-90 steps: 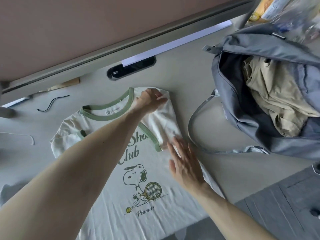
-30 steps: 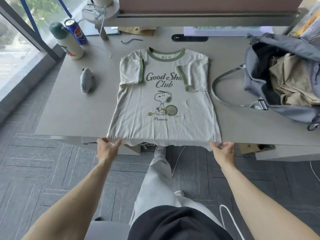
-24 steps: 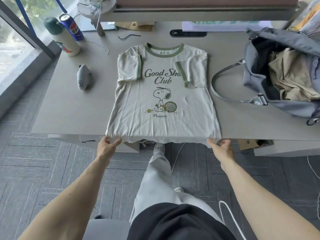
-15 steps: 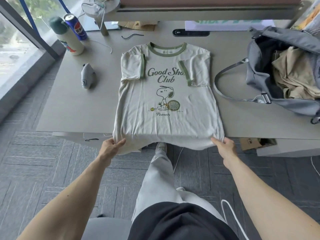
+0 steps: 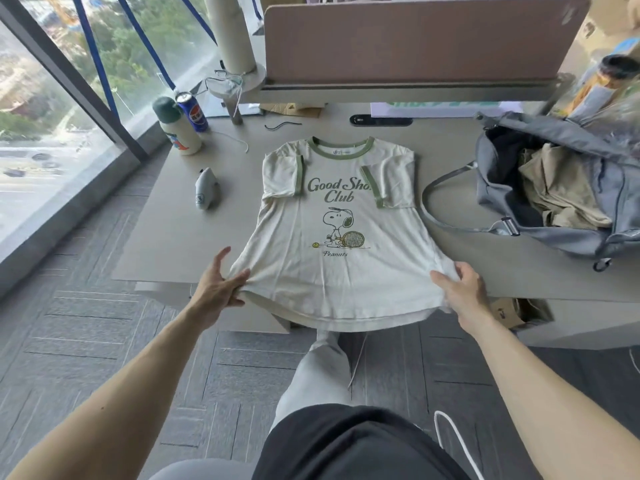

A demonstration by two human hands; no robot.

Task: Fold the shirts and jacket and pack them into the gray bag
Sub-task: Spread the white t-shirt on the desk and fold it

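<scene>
A cream T-shirt (image 5: 337,271) with green trim and a cartoon dog print lies face up on the grey desk (image 5: 194,244), both sleeves folded inward. Its hem hangs over the near desk edge. My left hand (image 5: 220,289) pinches the shirt's lower left side, some fingers spread. My right hand (image 5: 462,287) grips the lower right side. The gray bag (image 5: 568,233) stands open at the right of the desk, with tan clothing (image 5: 557,188) inside and its strap looping toward the shirt.
A white bottle (image 5: 178,128) and a blue can (image 5: 192,110) stand at the desk's back left. A small grey object (image 5: 205,192) lies left of the shirt. A partition (image 5: 415,39) runs along the back. A window wall is at the left.
My hands have moved from the hem corners up onto the shirt's lower sides at the desk edge, lifting the cloth slightly. The hem now sags in a curve between them.
</scene>
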